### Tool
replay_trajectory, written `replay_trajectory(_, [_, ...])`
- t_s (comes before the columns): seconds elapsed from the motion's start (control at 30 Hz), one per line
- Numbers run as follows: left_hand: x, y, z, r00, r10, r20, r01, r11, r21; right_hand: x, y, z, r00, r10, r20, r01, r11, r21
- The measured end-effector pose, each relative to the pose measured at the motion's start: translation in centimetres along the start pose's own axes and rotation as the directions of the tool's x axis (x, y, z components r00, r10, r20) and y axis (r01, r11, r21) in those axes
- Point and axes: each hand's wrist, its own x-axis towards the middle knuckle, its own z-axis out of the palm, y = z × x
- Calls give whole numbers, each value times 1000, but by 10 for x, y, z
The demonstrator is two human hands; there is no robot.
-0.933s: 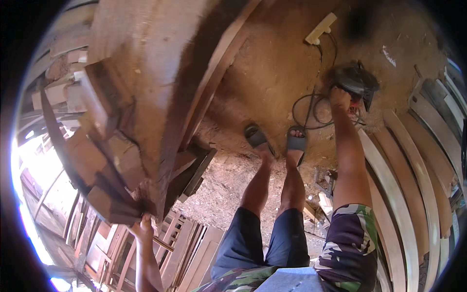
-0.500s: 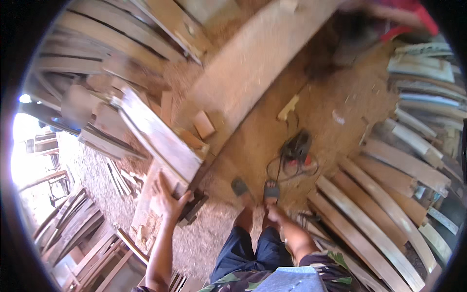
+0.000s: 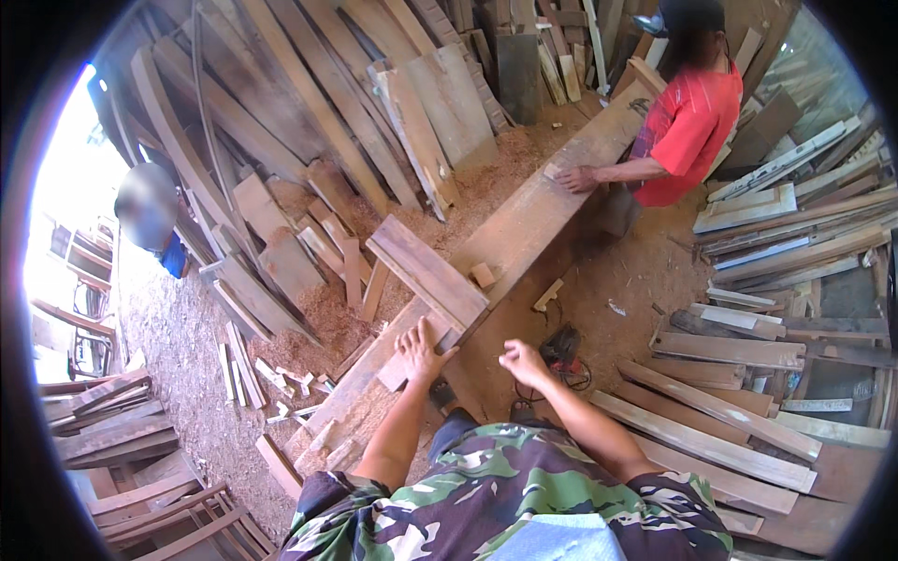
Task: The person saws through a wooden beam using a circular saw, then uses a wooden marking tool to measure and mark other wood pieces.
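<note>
My left hand (image 3: 421, 355) lies with its fingers spread on a small flat wood piece (image 3: 393, 374) on a long wooden plank (image 3: 524, 220). Its thumb reaches toward the near end of a brown board assembly with a raised edge (image 3: 435, 271), set crosswise on the plank. A small wood block (image 3: 483, 274) sits just beyond that assembly. Off the plank's right side, my right hand (image 3: 526, 363) hangs in the air with its fingers curled together. Whatever is inside them, if anything, is hidden.
A co-worker in a red shirt (image 3: 687, 131) stands at the plank's far end, one hand (image 3: 578, 178) on it. A black and red power tool (image 3: 561, 346) with a cord lies on the floor. Stacked boards (image 3: 711, 439) fill the right; tall planks (image 3: 318, 93) lean at the back.
The view has swung up and around, bringing the co-worker into clearer sight. My right hand has risen from beside my legs to near the plank. My left hand stays on the wood.
</note>
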Motion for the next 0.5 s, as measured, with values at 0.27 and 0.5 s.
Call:
replay_trajectory(0.27, [-5,-13,-3,999,30,12,-30,997,-66,54,-93,69,935,334,-117,-290,913,286])
replay_trajectory(0.5, [0,-20,-7,997,61,48,-57,996,-71,63,-99,84,913,384,-135,-334,896,292])
